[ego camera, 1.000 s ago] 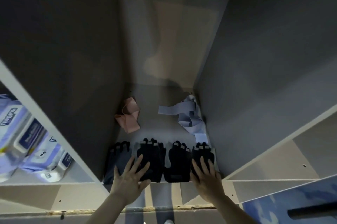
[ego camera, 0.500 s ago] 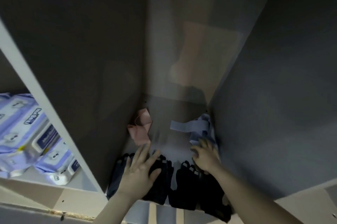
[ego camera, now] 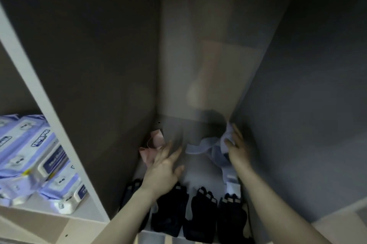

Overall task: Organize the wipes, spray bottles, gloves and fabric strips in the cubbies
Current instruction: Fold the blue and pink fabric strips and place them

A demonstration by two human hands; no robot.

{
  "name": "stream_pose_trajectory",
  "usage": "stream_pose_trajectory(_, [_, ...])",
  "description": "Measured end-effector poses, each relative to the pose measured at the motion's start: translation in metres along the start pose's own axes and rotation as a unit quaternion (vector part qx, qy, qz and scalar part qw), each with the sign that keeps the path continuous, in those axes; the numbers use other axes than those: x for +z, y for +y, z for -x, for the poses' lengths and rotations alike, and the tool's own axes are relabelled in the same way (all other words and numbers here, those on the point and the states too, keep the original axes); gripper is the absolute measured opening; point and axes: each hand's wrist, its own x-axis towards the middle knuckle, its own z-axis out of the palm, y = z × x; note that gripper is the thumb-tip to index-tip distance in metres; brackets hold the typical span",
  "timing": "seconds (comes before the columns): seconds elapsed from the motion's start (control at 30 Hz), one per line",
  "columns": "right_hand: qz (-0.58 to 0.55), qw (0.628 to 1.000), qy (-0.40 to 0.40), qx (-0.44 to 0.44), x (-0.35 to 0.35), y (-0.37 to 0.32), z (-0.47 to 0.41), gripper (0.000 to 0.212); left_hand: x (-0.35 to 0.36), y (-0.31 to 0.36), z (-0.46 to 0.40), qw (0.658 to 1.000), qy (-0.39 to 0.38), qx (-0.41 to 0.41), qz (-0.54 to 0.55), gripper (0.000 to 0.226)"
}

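Note:
Both my hands reach into a dim cubby. Several dark gloves (ego camera: 200,212) lie in a row along its front edge. Behind them, a pink fabric strip (ego camera: 152,146) lies crumpled at the back left and a light blue fabric strip (ego camera: 206,145) at the back right. My left hand (ego camera: 163,166) hovers over the floor with fingers spread, its fingertips at the pink strip. My right hand (ego camera: 237,151) grips the bunched end of the blue strip against the right wall. Packs of wipes (ego camera: 35,162) are stacked in the cubby to the left.
A white divider panel (ego camera: 49,116) separates the wipes cubby from this one. Dark side walls close in left and right, and the back wall (ego camera: 198,65) stands beyond the strips. Bare cubby floor (ego camera: 198,172) shows between the strips and the gloves.
Both hands moved from the gloves at the front deeper into the cubby. The left went toward the pink strip, and the right took hold of the blue strip. My view moved closer.

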Motion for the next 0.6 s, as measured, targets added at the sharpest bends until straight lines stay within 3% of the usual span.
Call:
stream_pose_trajectory(0.13, [-0.160,0.984,0.033,-0.069,-0.019,-0.054,0.006,0.047,-0.020,0.028,-0.004,0.999,0.032,0.029,0.034,0.054])
stream_pose_trajectory(0.27, [-0.339,0.938,0.071,-0.028,-0.028,-0.101,0.019,0.027,-0.044,0.039,-0.017,0.996,0.063,0.034,0.048,0.052])
stream_pose_trajectory(0.33, [-0.392,0.918,0.041,-0.033,-0.033,-0.122,0.025,0.025,-0.056,0.046,-0.022,0.990,0.095,0.048,0.095,0.049])
stream_pose_trajectory(0.4, [-0.424,0.903,-0.004,-0.064,-0.037,-0.138,0.030,0.008,-0.068,0.056,-0.025,0.974,0.138,0.068,0.165,0.046])
stream_pose_trajectory(0.47, [-0.448,0.889,-0.044,-0.084,-0.037,-0.150,0.032,0.030,-0.075,0.064,-0.027,0.961,0.155,0.083,0.214,0.049])
stream_pose_trajectory(0.6, [-0.480,0.862,-0.114,-0.119,-0.033,-0.183,0.024,0.015,-0.069,0.072,-0.032,0.970,0.053,0.070,0.227,0.079])
